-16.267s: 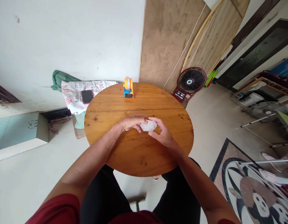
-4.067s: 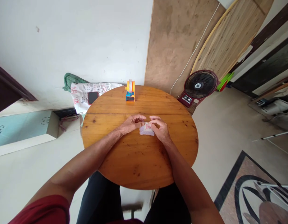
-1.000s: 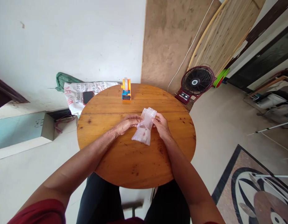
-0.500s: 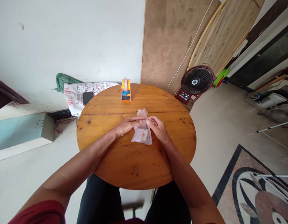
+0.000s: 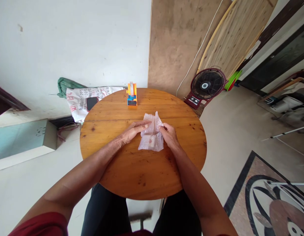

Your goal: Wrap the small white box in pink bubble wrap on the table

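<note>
A sheet of clear bubble wrap (image 5: 152, 136) lies partly unfolded on the round wooden table (image 5: 142, 170), with a small pale object showing through it near its lower middle. My left hand (image 5: 132, 131) rests on the wrap's left edge, fingers stretched toward its top. My right hand (image 5: 168, 135) pinches the wrap's right edge between thumb and fingers. What the wrapped object is I cannot make out.
An orange and blue tape dispenser (image 5: 131, 94) stands at the table's far edge. Behind the table to the left lie a printed white sack (image 5: 92, 98) and a dark phone (image 5: 91, 103). A red floor fan (image 5: 206, 86) stands at the right, with wooden boards (image 5: 191, 39) against the wall.
The bubble wrap was a tight small bundle earlier. Over the last second my hands have spread it wider, and its upper flaps now stand open between my fingers.
</note>
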Action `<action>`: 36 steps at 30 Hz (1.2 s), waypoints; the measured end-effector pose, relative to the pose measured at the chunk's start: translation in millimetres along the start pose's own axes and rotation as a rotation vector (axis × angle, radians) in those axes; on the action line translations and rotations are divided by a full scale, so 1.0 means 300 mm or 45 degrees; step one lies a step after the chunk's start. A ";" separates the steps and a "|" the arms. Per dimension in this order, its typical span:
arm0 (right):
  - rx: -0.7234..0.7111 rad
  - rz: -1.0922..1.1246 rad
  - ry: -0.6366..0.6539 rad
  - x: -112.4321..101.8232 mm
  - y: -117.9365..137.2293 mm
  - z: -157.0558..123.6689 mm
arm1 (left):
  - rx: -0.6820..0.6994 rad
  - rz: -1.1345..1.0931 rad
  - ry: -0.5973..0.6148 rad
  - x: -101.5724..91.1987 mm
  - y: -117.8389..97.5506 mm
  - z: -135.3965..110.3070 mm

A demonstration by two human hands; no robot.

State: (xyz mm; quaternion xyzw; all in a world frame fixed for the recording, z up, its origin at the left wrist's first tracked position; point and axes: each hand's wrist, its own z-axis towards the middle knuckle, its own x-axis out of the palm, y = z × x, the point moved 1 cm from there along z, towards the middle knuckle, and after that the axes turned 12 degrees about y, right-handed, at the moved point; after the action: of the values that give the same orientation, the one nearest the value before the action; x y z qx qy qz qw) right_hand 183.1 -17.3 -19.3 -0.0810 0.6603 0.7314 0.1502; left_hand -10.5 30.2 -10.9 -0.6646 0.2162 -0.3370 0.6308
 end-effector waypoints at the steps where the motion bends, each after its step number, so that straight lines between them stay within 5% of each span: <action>1: 0.023 0.110 0.001 -0.001 -0.002 0.002 | 0.006 -0.043 -0.016 0.001 -0.001 0.002; 6: 0.199 0.624 0.042 -0.002 0.006 0.004 | 0.056 -0.053 -0.124 -0.008 0.001 0.010; 13: 0.258 0.726 0.039 -0.005 0.014 0.012 | 0.265 0.477 -0.579 -0.042 0.014 0.013; 18: 0.275 0.746 0.093 -0.003 0.010 0.015 | 0.190 0.365 -0.361 -0.015 0.006 0.013; 36: 0.154 0.912 0.529 0.025 0.080 -0.017 | 0.083 0.342 -0.174 0.029 -0.005 -0.001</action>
State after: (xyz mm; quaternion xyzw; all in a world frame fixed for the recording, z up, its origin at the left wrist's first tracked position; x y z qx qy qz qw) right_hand 167.6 -23.6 0.4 0.0170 0.7046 0.6655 -0.2456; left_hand -4.9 24.1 -8.0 -0.6304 0.2485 -0.2104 0.7047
